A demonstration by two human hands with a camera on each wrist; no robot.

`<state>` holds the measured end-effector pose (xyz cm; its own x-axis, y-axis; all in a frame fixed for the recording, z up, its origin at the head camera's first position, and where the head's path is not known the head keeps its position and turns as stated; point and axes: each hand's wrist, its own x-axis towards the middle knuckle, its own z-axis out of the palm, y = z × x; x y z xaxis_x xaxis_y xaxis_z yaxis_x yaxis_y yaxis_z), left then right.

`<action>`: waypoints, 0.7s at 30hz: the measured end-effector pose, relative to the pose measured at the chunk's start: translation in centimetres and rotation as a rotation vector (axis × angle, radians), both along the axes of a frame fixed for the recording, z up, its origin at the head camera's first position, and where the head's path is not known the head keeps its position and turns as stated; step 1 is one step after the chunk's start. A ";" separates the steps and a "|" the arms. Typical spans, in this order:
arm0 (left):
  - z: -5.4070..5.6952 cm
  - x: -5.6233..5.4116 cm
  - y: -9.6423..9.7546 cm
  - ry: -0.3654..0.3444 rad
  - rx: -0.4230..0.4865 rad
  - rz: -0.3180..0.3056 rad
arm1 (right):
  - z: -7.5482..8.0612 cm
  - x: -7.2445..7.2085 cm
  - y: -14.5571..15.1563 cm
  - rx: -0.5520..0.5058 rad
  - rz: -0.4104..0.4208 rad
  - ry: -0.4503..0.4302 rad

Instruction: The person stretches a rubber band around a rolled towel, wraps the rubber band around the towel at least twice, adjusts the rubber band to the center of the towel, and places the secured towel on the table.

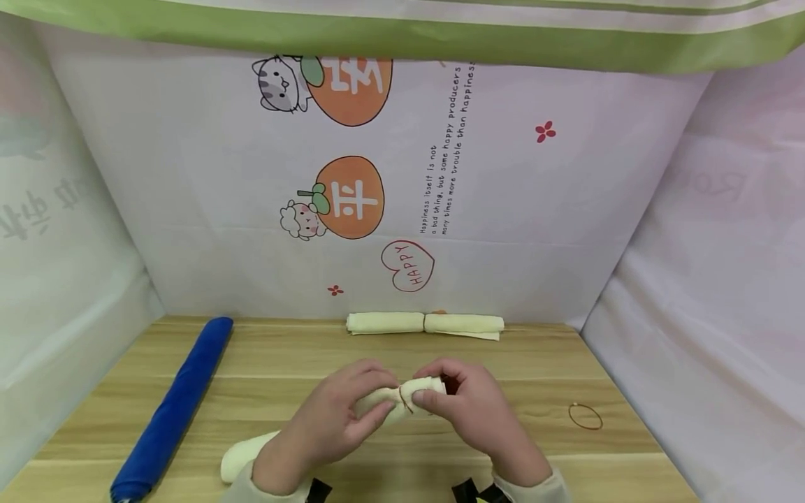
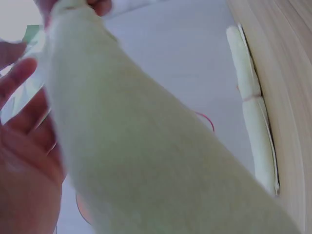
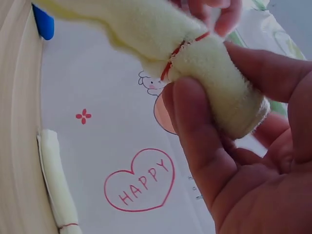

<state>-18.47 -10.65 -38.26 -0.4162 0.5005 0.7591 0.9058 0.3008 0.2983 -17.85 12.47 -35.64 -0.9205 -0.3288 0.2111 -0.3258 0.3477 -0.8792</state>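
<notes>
A long blue fabric roll lies on the wood-grain counter; mid-counter, the left hand grips a cream terry-towel roll circled by a thin red band, the right hand pinching its right end; a loose brownish loop lies rightmost.

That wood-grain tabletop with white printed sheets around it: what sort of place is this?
Probably a makeshift curtained work booth: the pale wood-grain tabletop is closed in on three sides by white sheeting printed with cartoons and lettering, with a green-and-white striped band across the top.
</notes>
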 end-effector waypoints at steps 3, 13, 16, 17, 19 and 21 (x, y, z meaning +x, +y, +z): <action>0.0 -0.2 0.4 0.124 0.034 0.029 | -0.2 -0.2 -0.1 -0.061 -0.003 -0.070; -0.1 -0.3 0.5 0.271 -0.032 0.026 | -0.8 -0.6 -0.6 -0.415 0.135 -0.319; 0.2 -0.2 0.6 0.286 -0.079 0.034 | -0.9 -0.6 -0.6 -0.445 0.159 -0.336; 0.3 0.0 0.6 0.290 -0.099 0.039 | -1.0 -0.6 -0.6 -0.447 0.159 -0.343; 0.4 0.2 0.6 0.290 -0.136 0.045 | -1.0 -0.7 -0.6 -0.447 0.157 -0.351; 0.5 0.3 0.6 0.282 -0.170 0.045 | -1.1 -0.8 -0.6 -0.442 0.160 -0.353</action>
